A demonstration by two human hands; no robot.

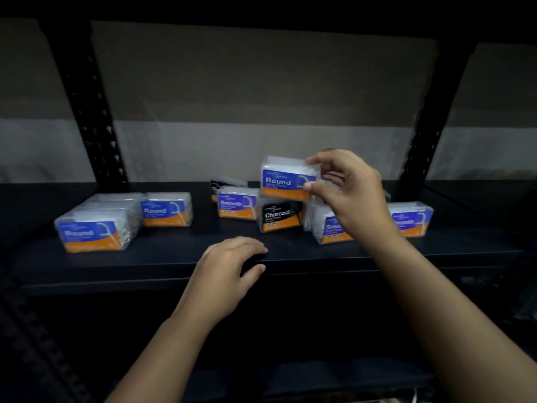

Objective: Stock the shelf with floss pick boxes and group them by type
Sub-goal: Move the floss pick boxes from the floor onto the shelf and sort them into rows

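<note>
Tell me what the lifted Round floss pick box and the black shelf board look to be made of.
Clear box with the blue and orange Round label, pinched by the right hand: probably thin, glossy, transparent plastic, since the white picks show through its top and sides; the label looks like printed paper or film. Black shelf board: a smooth, matt dark surface, perhaps painted metal or laminate; the dim view leaves it open.

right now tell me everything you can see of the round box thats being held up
The Round box is a clear plastic case with a blue and orange label reading "Round" and a white floss pick drawing. The right hand pinches its right end, fingers on top and thumb below. It is held roughly level, label facing the camera, in the air above the Charcoal box on the shelf. Whether it touches that box cannot be told.
</note>
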